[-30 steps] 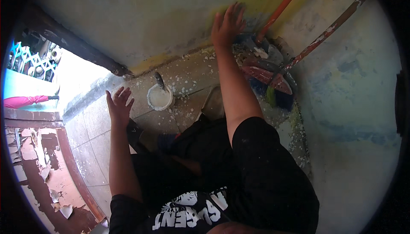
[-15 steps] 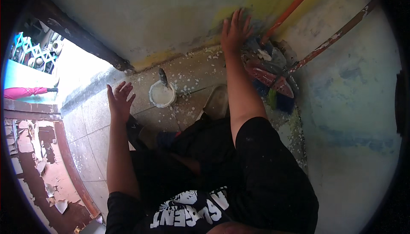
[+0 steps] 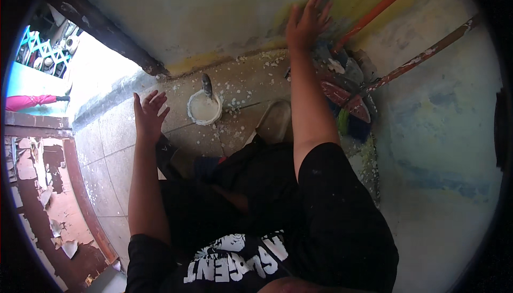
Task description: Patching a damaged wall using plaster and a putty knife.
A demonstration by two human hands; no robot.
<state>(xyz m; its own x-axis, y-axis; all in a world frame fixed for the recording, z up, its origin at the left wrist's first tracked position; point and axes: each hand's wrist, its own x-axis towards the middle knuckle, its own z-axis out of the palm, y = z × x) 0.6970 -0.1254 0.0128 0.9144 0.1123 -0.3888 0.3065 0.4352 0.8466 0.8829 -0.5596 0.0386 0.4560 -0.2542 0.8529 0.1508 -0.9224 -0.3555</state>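
Observation:
My left hand [image 3: 150, 114] hangs in the air over the tiled floor [image 3: 115, 175], fingers apart and holding nothing visible. My right hand [image 3: 305, 28] reaches to the pale, yellow-patched wall [image 3: 214, 15], fingers spread against it. A dark area shows behind those fingertips; I cannot tell whether it is shadow or something under them. A small white bucket [image 3: 204, 110] of whitish paste, with a dark-handled tool [image 3: 207, 84] in it, stands between my arms. Right of my right forearm lie a red, paint-spotted dustpan [image 3: 358, 108] and a blue-and-green broom head [image 3: 357, 128].
An orange pole [image 3: 382, 4] and a rusty pole [image 3: 422, 58] lean in the corner by the bluish wall [image 3: 438, 148]. At left are a bright opening with a turquoise lattice [image 3: 40, 47] and a peeling pinkish panel [image 3: 53, 197]. Paint flakes speckle the floor.
My right hand has moved rightward along the wall, dipping and then rising, its fingers staying spread. My left hand remains open and raised. The view has shifted slightly.

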